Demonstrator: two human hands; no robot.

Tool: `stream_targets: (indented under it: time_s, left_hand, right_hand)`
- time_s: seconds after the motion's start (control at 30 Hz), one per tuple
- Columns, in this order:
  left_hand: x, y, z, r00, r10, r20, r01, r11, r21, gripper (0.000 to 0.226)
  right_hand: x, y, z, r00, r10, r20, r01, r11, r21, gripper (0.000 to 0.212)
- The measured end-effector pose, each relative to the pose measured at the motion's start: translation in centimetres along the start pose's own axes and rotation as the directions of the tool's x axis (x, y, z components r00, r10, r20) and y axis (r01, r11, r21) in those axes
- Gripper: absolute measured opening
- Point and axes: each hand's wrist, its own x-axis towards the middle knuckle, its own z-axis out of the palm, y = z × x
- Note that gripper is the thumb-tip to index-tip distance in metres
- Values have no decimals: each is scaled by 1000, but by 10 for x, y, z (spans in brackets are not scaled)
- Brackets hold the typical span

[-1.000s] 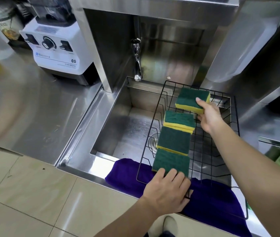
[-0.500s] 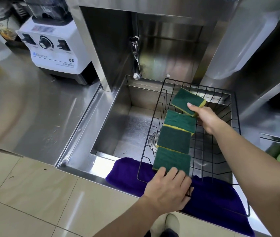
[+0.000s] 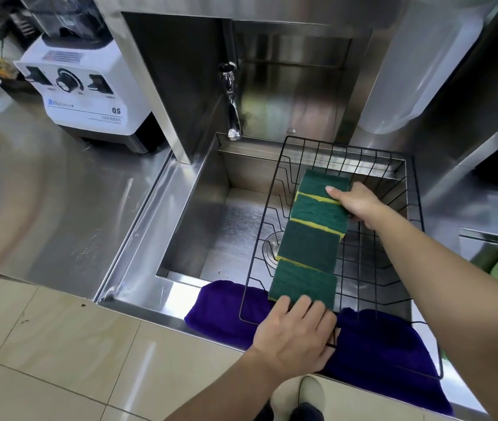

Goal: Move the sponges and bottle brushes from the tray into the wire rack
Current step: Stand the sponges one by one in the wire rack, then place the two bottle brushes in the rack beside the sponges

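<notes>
Four sponges sit in a row in the wire rack between the hands: right hand pinches the far one, left hand lies spread against the near one.

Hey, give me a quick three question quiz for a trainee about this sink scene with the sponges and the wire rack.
1. How many sponges sit in the wire rack?
2. True or false: the right hand touches the farthest sponge.
3. The purple cloth lies: A) in the basin, B) under the rack's near edge, C) on the blender.

Key: 1. Four. 2. True. 3. B.
</notes>
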Motion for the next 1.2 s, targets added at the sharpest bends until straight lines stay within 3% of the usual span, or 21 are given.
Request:
stream_targets:
  time_s: [0.13, 0.27, 0.33, 0.47, 0.57, 0.73, 1.03, 1.2]
  left_hand:
    - [0, -1, 0, 1000, 3, 3, -3, 1000, 2, 21]
    - [-1, -1, 1, 1000, 4, -4, -4, 1000, -4, 21]
    - [-1, -1, 2, 1000, 1, -12, -2, 1000, -5, 21]
    - [-1, 0, 3, 1000, 1, -23, -1, 1000, -4, 21]
    - [-1, -1, 3, 1000, -1, -12, 1, 1000, -14, 21]
    - [-1, -2, 2, 1000, 17, 16, -17, 1000, -14, 22]
    - [2, -1, 1, 989, 106, 106, -102, 994, -41, 28]
    - [19, 23, -2, 969, 166, 183, -154, 985, -83, 41]
  right_hand:
    - [-7, 1, 8, 997, -41, -60, 49, 989, 138, 47]
    - [-11, -1, 6, 995, -85, -54, 94, 978, 184, 52]
    - [-11, -3, 5, 993, -118, -6, 117, 973, 197, 58]
    - [-18, -5, 1, 965, -197, 174, 176, 976, 127, 51]
    - [-24, -2, -2, 962, -195, 190, 177, 978, 109, 48]
    - [-42, 2, -11, 979, -187, 82, 184, 982, 46, 41]
    - [-88, 26, -73, 956, -211, -203, 254, 942, 218, 9]
    - [-113, 69, -113, 903, -172, -395, 250, 955, 157, 19]
